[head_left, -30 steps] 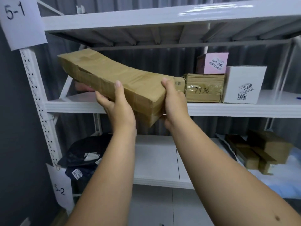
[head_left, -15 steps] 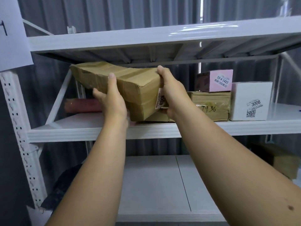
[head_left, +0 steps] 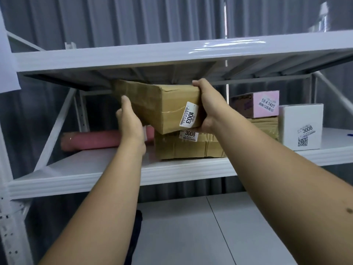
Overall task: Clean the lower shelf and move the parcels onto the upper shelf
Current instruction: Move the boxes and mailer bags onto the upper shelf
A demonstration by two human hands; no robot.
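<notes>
The long brown parcel (head_left: 162, 106) (label 1003) is gripped by both hands: the right hand (head_left: 207, 106) is wrapped round its near end, the left hand (head_left: 129, 123) cupped under its side. It is held over the taped box (head_left: 189, 146) on the upper shelf (head_left: 95, 175). Placing is under way; lowering and release are called for next.
</notes>
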